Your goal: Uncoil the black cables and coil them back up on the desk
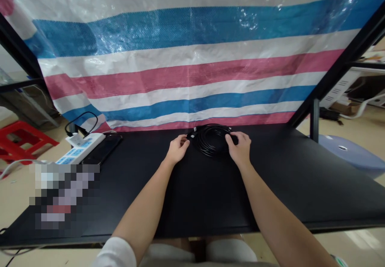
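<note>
A black cable (207,148) lies wound in a loose round coil on the black tabletop, near its back edge. Small pale connector ends or tags show at the coil's upper left and upper right. My left hand (177,150) is at the coil's left side, fingers curled around a dark cable end, which they partly hide. On the opposite side, my right hand (240,146) grips the coil's right edge, thumb in front and fingers behind. Both forearms reach in from the front edge of the table.
A white power strip (98,139) with plugs and a dark phone (104,150) lie at the left. A blurred-out patch covers things in front of them. Behind the table hangs a striped plastic sheet (186,66) between black frame posts. A red stool (24,138) and a bluish stool (349,150) stand beyond the sides.
</note>
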`<state>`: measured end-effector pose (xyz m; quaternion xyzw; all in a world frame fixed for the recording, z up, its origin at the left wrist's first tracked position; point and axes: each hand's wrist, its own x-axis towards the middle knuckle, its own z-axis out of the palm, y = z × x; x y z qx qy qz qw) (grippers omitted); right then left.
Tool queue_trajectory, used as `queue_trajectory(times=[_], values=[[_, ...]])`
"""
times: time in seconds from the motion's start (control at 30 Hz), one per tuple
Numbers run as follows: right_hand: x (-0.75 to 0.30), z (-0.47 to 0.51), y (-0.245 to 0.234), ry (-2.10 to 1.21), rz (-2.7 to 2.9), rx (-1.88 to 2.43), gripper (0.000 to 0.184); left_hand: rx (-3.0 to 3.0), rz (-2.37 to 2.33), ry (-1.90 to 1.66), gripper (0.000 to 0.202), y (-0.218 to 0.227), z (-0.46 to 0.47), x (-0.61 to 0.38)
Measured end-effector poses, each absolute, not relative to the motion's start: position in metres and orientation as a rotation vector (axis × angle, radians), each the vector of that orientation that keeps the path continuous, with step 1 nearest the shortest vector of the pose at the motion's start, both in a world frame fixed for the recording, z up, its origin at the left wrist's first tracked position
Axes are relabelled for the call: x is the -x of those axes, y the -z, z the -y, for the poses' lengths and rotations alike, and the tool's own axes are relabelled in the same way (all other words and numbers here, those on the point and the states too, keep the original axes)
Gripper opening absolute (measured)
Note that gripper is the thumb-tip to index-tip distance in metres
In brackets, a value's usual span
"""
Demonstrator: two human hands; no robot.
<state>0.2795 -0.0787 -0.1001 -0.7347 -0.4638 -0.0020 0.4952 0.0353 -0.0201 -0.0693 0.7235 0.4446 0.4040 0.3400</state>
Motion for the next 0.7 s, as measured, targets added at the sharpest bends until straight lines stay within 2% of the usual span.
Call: queue_trajectory(times=[0.13,0.4,0.6,0.7], values=[[-0.276,0.071,0.095,-0.07,0.92,1.908,0.046,-1.871,-1.224,-1.05,0.016,0.065,0.021,-0.037],[-0.269,0.077,0.082,-0.124,0.908,1.956,0.043,-1.982,-1.217,-1.047,0.009,0.065,0.018,-0.039],[-0.268,0.073,0.086,-0.06,0.906,2.046,0.051,-1.944,-1.237,-1.03,0.009,0.063,0.019,-0.038],[-0.272,0.068,0.093,-0.023,0.892,2.073,0.047,-1.892,-1.235,-1.047,0.009,0.063,0.022,-0.036]])
